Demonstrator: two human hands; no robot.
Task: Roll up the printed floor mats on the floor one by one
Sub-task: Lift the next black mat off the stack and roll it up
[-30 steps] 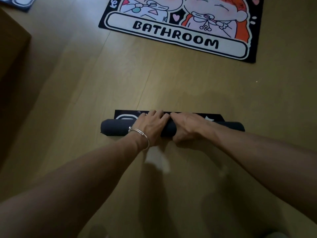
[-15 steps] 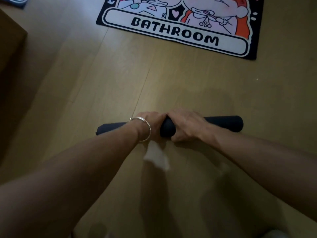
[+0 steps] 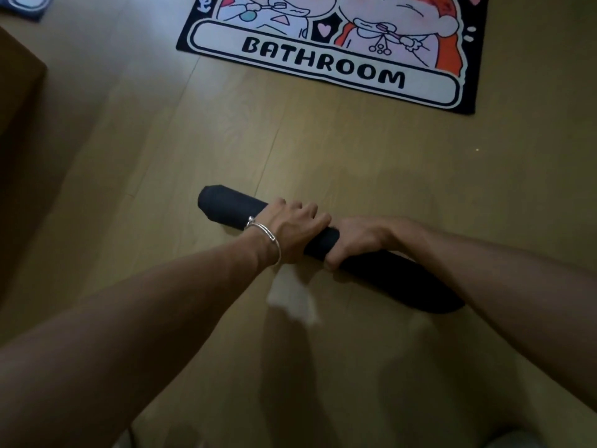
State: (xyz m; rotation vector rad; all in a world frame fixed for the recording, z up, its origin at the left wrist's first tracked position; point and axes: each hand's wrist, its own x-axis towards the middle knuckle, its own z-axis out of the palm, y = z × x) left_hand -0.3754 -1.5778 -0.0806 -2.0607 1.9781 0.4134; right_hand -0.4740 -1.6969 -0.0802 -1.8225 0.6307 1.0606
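The rolled mat [image 3: 232,208] is a dark tube lying slantwise on the wooden floor [image 3: 323,156], its left end farther off and its right end nearer the person. Both hands hold it near the middle, side by side. The left hand [image 3: 290,231], with a silver bracelet [image 3: 268,236] at the wrist, curls its fingers over the top of the roll. The right hand [image 3: 361,237] wraps round it, thumb at the near side. The right forearm hides part of the tube's right half.

Beyond the roll, well apart from it, a printed BATHROOM mat [image 3: 323,59] lies flat. The corner of another mat [image 3: 22,4] shows at the far left, near a brown piece of furniture [image 3: 16,108]. A pale patch [image 3: 290,299] marks the floor just below the hands.

A second ago a flat strip of the mat still showed beyond the roll. Half a second ago it was wound up, lying straight across; now it has swung to a slant.
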